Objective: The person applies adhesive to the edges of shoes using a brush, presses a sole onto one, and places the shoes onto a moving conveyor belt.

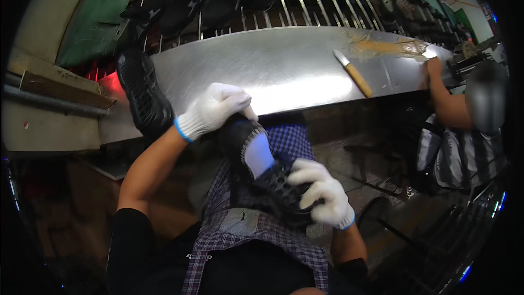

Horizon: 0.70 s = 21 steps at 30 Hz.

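Over my checked apron (pixel 218 191) I hold a black shoe upper (pixel 232 142) with its pale underside (pixel 258 157) facing up. My left hand (pixel 213 110), in a white knitted glove with a blue cuff, is closed round the upper's far end. At its near end lies a black, patterned rubber sole (pixel 275 181), partly over the underside. The gloved fingers of my right hand (pixel 323 192) are bent round the sole's right side; some fingertips are hidden. Left of my left hand, a black shoe (pixel 141 94) rests on the bench with its tread showing.
The metal bench (pixel 240 60) runs across in front of me. A wooden-handled knife (pixel 357 79) lies on it, near a brown stained patch (pixel 382 46). Behind stands a barred rack (pixel 305 0) with several dark shoes. At the right, another person's arm (pixel 450 101) reaches the bench.
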Motion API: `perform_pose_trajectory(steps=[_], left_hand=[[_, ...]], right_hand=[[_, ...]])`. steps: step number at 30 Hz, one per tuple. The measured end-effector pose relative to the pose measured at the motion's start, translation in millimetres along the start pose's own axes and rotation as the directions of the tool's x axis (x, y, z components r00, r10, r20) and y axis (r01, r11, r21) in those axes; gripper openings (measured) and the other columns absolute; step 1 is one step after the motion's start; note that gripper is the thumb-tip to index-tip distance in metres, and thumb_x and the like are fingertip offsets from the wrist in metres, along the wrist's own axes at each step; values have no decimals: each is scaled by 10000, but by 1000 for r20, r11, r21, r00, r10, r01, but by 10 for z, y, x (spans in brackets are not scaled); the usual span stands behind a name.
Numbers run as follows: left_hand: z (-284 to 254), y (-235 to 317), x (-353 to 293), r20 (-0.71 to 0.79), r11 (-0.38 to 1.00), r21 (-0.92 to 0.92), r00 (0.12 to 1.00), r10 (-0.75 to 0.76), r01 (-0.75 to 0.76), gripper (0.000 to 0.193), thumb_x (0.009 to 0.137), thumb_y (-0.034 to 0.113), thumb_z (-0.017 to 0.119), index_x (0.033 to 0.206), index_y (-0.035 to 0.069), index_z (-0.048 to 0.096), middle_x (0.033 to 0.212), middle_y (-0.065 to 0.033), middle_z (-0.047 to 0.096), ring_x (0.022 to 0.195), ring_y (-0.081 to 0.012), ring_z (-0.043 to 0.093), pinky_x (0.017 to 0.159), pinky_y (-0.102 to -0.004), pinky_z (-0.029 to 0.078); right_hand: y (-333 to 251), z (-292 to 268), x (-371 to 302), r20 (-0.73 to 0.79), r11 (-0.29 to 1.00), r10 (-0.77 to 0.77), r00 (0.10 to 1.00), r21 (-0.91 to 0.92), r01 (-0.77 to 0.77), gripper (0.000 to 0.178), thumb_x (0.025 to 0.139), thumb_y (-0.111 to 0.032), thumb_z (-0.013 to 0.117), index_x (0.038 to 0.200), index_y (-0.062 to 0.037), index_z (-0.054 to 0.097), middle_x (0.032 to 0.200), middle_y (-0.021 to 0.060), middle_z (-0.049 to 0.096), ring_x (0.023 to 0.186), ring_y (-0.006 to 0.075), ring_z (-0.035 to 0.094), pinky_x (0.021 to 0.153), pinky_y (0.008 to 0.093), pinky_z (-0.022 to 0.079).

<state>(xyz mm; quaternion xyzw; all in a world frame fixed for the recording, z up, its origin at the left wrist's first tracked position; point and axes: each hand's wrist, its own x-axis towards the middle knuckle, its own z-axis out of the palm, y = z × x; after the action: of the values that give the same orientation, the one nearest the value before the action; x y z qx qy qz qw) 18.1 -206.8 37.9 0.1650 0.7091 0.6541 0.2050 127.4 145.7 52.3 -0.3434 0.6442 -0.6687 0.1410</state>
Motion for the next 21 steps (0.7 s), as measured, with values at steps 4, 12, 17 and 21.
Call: perform_pose_trajectory(steps=[4,12,17,21], left_hand=[[630,230,362,23,994,-73,996,86,-84,255,1064,136,662,901,-5,798,922,-105,813,890,-197,767,867,-352,609],[1103,607,-927,-107,912,367,966,236,-182,783,702,451,1020,1244,-15,700,1196,-211,700,1089,-373,712,941,-463,598],[1144,555,-854,-258,945,265,930,260,-191,711,725,365,1016,1227,-4,673,1127,-177,686,1018,-356,698,855,-437,594],[1138,473,-730,-277,924,314,910,309,-218,775,675,368,1051,1223,-11,655,1087,-157,680,910,-304,694,760,-390,582]], right_hand=[[-201,-111,451,224,983,163,961,-118,-139,963,725,-593,947,1394,-9,573,1339,203,627,1262,384,637,1121,482,507],[-71,69,368,70,980,42,997,-196,-28,899,645,-357,1072,1321,-12,591,1219,167,660,1125,345,654,964,445,550],[-154,48,571,47,972,84,995,-224,-72,872,652,-377,1071,1301,-13,616,1155,143,654,1027,301,645,876,412,538],[-86,9,574,-18,978,86,996,-189,-88,866,646,-392,1075,1287,-16,629,1125,126,650,978,271,623,835,390,513]])
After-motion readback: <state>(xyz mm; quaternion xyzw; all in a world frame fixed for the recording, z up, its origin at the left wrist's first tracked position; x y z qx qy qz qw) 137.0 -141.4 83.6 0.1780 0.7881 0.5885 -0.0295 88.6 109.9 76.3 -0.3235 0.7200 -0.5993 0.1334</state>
